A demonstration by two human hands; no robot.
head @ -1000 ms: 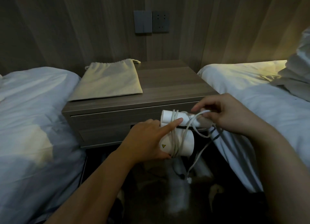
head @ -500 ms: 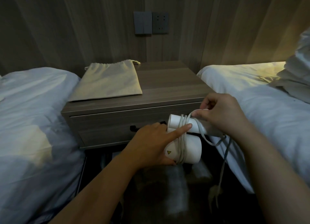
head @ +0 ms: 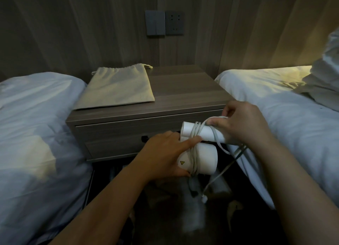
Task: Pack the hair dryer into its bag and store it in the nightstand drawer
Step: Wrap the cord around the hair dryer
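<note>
A white folded hair dryer [head: 205, 158] is held in front of the nightstand drawer [head: 128, 132], its cord [head: 195, 149] wound several turns around barrel and handle. My left hand [head: 165, 156] grips the barrel, index finger pressing on the coils. My right hand [head: 240, 125] pinches a loop of cord over the handle. The loose cord end with its plug [head: 204, 199] dangles below. A beige drawstring bag [head: 117, 88] lies flat on the left of the nightstand top [head: 183, 90]. The drawer is shut.
White-sheeted beds flank the nightstand, one on the left [head: 33, 134] and one on the right [head: 286, 112]. A switch and wall socket [head: 165, 25] sit on the wood-panelled wall above. The floor between the beds is dark.
My right hand has carried the cord another turn around the dryer. The hanging cord has shortened and swung, and the plug now dangles below the barrel.
</note>
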